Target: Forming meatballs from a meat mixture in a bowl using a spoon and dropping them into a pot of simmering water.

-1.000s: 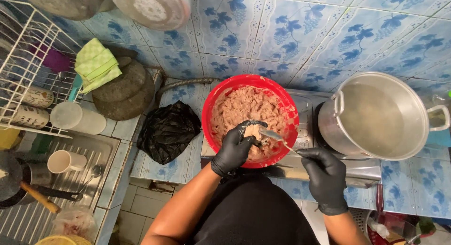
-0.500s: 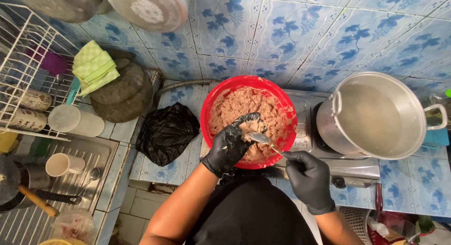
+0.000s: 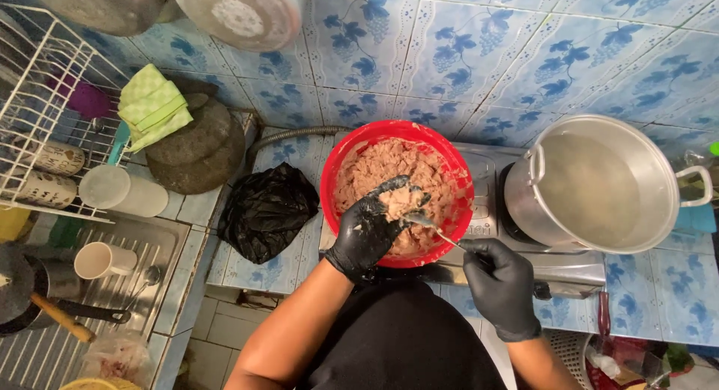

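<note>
The left hand (image 3: 368, 233), in a black glove, is curled over the near side of a red bowl (image 3: 337, 165) and cups a lump of minced meat mixture (image 3: 398, 200) in its bent fingers, closed loosely around that lump. The bowl is nearly full of the same pinkish mince (image 3: 389, 165) and sits on the blue-patterned tiled counter (image 3: 681, 285), partly over the edge of a steel tabletop stove (image 3: 487, 180). The right hand (image 3: 498, 281), also gloved in black, is clamped on the handle of a metal spoon (image 3: 427, 224), whose tip touches the lump held in the left hand (the spoon's bowl is partly hidden by the meat). Just to the right of the red bowl, on the stove's burner, stands a large steel pot (image 3: 599, 184) holding pale, cloudy liquid, with a loop handle at each side. To the left of the bowl a crumpled black plastic bag (image 3: 266, 210) lies on the counter, touching or nearly touching the bowl's rim. Farther left are a stone mortar (image 3: 198, 147) with a green checked cloth (image 3: 153, 105) resting on its edge, a white wire dish rack (image 3: 37, 120), and a steel sink drainboard (image 3: 142, 285) with a white cup (image 3: 101, 260) lying on it.
</note>
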